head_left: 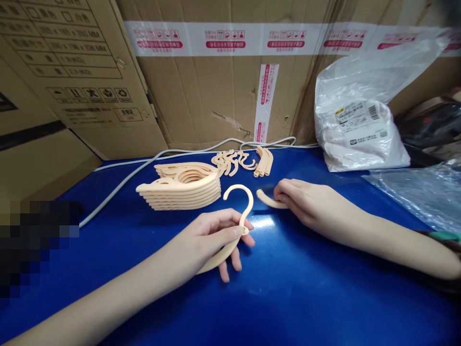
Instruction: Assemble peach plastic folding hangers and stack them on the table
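Observation:
My left hand (219, 235) grips a cream plastic hanger piece, its thumb pressed near the joint where a curved hook (248, 202) rises from a bowed arm (218, 258). Part of that arm is hidden behind the hand. To the right, my right hand (300, 197) is closed on a separate curved hanger arm (268, 199), whose one end sticks out to the left. The two pieces are apart. Beyond my left hand sits a neat stack of cream hangers (183, 192). Behind it lie a loose pile of small hooks (230, 161) and several curved arms (264, 162).
A blue tabletop (273, 298) lies under everything. Large cardboard boxes (209, 96) stand along the back and left. A grey cable (129, 178) runs across the rear left. At the right are a white plastic bag (360, 134) and clear plastic film (414, 192).

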`<state>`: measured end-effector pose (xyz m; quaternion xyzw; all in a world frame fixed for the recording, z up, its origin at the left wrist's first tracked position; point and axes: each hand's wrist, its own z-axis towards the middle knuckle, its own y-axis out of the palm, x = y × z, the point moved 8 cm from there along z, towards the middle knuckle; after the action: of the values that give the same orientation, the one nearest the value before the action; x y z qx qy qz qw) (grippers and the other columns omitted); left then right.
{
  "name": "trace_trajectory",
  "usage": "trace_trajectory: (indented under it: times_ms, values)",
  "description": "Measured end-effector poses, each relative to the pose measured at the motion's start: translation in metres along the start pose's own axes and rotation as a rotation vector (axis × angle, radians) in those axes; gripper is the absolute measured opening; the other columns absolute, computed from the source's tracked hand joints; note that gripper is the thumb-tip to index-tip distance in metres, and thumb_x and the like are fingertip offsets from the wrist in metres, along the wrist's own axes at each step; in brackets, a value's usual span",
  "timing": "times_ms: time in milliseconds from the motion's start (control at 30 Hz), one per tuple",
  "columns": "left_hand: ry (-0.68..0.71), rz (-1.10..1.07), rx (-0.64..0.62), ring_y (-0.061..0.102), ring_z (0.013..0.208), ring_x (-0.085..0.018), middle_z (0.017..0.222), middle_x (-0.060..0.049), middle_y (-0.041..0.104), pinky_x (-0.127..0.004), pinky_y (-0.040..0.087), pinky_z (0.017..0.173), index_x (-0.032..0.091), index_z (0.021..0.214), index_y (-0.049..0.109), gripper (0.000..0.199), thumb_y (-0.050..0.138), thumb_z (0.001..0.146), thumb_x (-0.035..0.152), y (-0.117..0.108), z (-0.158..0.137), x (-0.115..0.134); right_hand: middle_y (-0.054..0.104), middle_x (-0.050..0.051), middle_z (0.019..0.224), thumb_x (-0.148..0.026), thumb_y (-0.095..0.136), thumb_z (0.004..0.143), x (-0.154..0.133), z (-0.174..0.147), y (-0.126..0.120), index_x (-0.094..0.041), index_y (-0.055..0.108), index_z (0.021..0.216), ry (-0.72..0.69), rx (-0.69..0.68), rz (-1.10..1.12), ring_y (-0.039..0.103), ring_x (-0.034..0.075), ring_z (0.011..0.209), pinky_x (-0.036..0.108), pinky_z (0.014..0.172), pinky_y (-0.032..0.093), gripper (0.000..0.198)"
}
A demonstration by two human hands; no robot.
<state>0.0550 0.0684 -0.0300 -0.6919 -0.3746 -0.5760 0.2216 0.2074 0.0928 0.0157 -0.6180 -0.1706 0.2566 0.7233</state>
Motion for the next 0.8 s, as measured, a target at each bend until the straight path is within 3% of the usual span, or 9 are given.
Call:
trace_trajectory:
  times_ms: [167,267,367,500,633,800]
  values:
    - [0.008,-0.036,-0.005,0.061,0.056,-0.010,0.087,-0.004,0.064,-0.018,0.052,0.041,0.014,0.092,0.059,0.024,0.063,0.085,0.037,0.001,-0.002,0.004,0.061,0.007,0.084,-0.016,0.033,0.096,-0.010,0.001,0.003,-0.017,0.052,0.093,-0.051,0.013,0.045,0.056,0.018,0.073,0.028,0.065,0.041,0.019]
    - [-0.030,-0.017,0.022,0.062,0.057,-0.010,0.087,-0.004,0.064,-0.018,0.052,0.043,0.014,0.089,0.057,0.021,0.062,0.086,0.034,0.002,-0.004,0.005,0.061,0.006,0.086,-0.033,0.036,0.100,-0.018,0.001,0.000,-0.017,0.055,0.095,-0.092,0.025,0.100,0.056,0.019,0.075,0.030,0.068,0.041,0.025]
    - [-0.032,-0.019,0.026,0.062,0.057,-0.010,0.085,-0.003,0.064,-0.017,0.051,0.043,0.014,0.087,0.055,0.022,0.063,0.086,0.034,0.003,-0.004,0.006,0.060,0.006,0.088,-0.047,0.044,0.097,-0.032,-0.001,0.001,-0.017,0.057,0.095,-0.226,-0.013,0.139,0.055,0.018,0.076,0.030,0.068,0.041,0.032]
    - [-0.045,-0.017,0.025,0.061,0.056,-0.010,0.083,-0.003,0.064,-0.018,0.052,0.043,0.014,0.084,0.052,0.023,0.063,0.086,0.034,0.002,-0.003,0.003,0.058,0.006,0.087,-0.036,0.035,0.101,-0.043,-0.004,0.003,-0.017,0.056,0.091,-0.340,-0.022,0.114,0.053,0.018,0.075,0.029,0.068,0.040,0.030]
    - [-0.041,-0.025,0.012,0.061,0.057,-0.010,0.081,-0.003,0.064,-0.017,0.052,0.043,0.014,0.084,0.052,0.022,0.062,0.086,0.034,0.002,-0.003,-0.001,0.058,0.004,0.080,-0.037,0.033,0.102,-0.040,-0.004,0.002,-0.017,0.050,0.090,-0.279,0.022,0.163,0.054,0.016,0.067,0.027,0.062,0.040,0.029]
    - [-0.023,-0.035,0.010,0.056,0.051,-0.008,0.074,0.000,0.062,-0.015,0.048,0.038,0.015,0.079,0.050,0.022,0.061,0.085,0.033,0.002,-0.002,-0.001,0.056,-0.003,0.068,-0.041,0.033,0.102,-0.032,-0.005,0.008,-0.020,0.042,0.096,-0.147,-0.043,0.282,0.053,0.013,0.050,0.023,0.048,0.033,0.024]
